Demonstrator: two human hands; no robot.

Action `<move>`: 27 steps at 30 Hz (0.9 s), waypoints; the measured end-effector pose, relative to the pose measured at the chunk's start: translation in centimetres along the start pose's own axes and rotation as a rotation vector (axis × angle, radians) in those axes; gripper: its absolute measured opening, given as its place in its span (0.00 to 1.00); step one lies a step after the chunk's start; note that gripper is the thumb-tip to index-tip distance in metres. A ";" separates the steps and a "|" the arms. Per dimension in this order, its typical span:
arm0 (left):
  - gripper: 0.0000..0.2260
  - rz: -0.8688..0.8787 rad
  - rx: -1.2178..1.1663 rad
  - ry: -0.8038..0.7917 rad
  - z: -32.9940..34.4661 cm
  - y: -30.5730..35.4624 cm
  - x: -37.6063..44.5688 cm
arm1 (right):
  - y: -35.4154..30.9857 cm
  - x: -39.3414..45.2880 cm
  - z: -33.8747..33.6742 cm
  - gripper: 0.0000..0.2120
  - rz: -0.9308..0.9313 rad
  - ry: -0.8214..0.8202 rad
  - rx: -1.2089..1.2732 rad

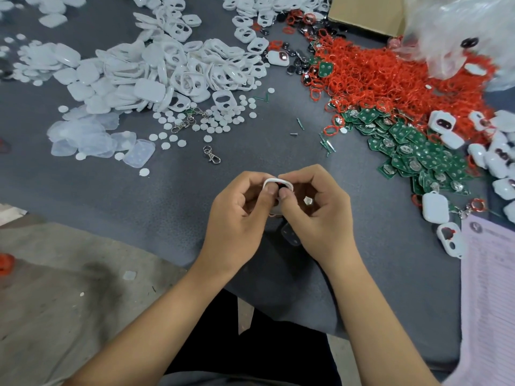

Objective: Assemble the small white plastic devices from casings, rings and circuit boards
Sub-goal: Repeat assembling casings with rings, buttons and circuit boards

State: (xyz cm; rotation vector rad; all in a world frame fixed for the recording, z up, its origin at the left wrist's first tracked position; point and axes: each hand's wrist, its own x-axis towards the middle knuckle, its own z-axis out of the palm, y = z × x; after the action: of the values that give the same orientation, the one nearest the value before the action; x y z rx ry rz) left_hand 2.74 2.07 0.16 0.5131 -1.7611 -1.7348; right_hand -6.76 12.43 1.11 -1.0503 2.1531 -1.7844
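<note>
Both my hands hold one small white casing above the grey mat near its front edge. My left hand grips its left side, thumb pressed on the middle. My right hand pinches its right side, thumb beside the left thumb. A bit of red and black shows inside the casing; most of it is hidden by my fingers. A heap of white casings lies at the back left, red rings pile up at the back right, and green circuit boards spread out on the right.
White round discs and translucent pads lie left of centre, with metal clasps among them. Assembled white devices sit along the right edge. A pink sheet of paper lies at the right front, a cardboard box at the back.
</note>
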 end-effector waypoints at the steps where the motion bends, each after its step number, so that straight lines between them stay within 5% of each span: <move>1: 0.05 0.007 0.006 0.000 0.0 -0.1 0.0 | 0.0 0.0 0.0 0.08 -0.011 -0.006 -0.013; 11: 0.11 -0.019 -0.020 -0.133 -0.4 -0.2 0.4 | 0.4 0.2 -0.2 0.06 -0.099 0.069 -0.143; 17: 0.06 -0.086 -0.289 0.075 -0.1 0.2 0.1 | 1.4 0.2 -1.4 0.11 -0.119 0.200 -0.287; 23: 0.06 -0.067 -0.208 0.110 -0.2 -0.2 0.3 | 2.1 0.1 -1.6 0.04 -0.275 -0.015 -0.542; 27: 0.04 0.011 -0.103 0.168 -0.2 -0.5 0.2 | 2.2 -0.6 -1.4 0.08 -0.298 -0.102 -0.647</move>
State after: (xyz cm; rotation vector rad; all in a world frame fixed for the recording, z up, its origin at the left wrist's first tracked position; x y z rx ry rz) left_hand 2.71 1.74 -0.30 0.5857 -1.5472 -1.7115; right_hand -7.99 13.98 -0.67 -1.6249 2.6881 -1.0789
